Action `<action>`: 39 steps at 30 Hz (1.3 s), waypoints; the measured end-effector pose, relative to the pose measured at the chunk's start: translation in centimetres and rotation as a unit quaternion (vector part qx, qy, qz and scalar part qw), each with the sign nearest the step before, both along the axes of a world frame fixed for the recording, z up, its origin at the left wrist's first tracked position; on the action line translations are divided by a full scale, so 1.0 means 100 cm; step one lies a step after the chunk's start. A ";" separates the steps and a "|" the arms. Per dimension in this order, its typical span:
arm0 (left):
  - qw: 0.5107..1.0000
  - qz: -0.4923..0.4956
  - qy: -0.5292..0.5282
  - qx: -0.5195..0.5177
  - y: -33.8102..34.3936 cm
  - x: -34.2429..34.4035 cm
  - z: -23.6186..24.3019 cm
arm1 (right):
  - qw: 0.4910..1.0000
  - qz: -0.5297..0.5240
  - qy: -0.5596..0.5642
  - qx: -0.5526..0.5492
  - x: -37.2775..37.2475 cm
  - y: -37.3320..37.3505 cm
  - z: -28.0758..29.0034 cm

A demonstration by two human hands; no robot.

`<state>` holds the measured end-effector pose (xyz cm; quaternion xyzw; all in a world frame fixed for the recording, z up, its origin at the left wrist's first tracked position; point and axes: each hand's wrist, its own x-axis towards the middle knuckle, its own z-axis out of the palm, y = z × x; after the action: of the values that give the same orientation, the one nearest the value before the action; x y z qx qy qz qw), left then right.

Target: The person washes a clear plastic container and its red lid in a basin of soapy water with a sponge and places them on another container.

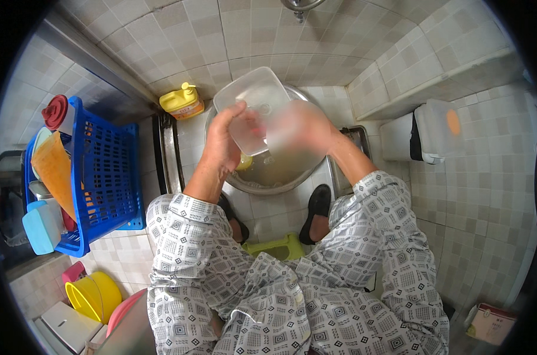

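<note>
The likeliest trouble, as I judge it, is a slip: wet, smooth plastic could slide out of the left hand (226,139) if the thumb and fingers slacken, and the clear plastic container (245,94) would then drop into the metal basin (274,190) or knock its rim. A fall like that could splash the cloudy water (289,171) onto the floor tiles (265,208) and the dark shoes (319,204), making the floor slippery. Too hard a squeeze at one side might also flex the wall and twist the container loose.

The left grip is closed on the container's left, near part, with the thumb at the edge and fingers showing through the plastic. The right hand (301,127) is at its right side, but blur covers it, so I cannot tell whether that grip is gripping the container or something else.

The container is above the far part of the basin, tilted. It is colourless, see-through and slightly hazy, squarish with rounded corners, and has a round mark on it. A yellow object (243,163), partly hidden, shows in the basin just beside the left hand.
</note>
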<state>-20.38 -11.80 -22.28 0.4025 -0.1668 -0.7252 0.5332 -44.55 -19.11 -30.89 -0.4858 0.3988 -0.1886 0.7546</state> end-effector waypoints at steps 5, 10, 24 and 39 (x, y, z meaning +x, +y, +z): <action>0.996 0.075 -0.057 0.001 -0.017 0.020 -0.001 | 0.914 0.099 0.268 -0.288 0.016 0.027 -0.106; 0.988 0.122 -0.095 0.017 -0.017 0.039 0.007 | 0.852 0.136 0.330 -0.383 0.099 0.079 -0.123; 0.985 0.116 -0.126 0.024 -0.026 0.045 0.010 | 0.737 0.128 0.383 -0.542 0.134 0.074 -0.152; 0.989 0.114 -0.089 -0.037 -0.026 0.032 0.010 | 0.976 -0.170 0.028 0.134 0.031 0.010 -0.093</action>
<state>-17.17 -14.45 -21.30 0.4621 -0.1934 -0.6138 0.6101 -41.46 -18.10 -40.21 -0.3101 0.5181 -0.2456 0.7583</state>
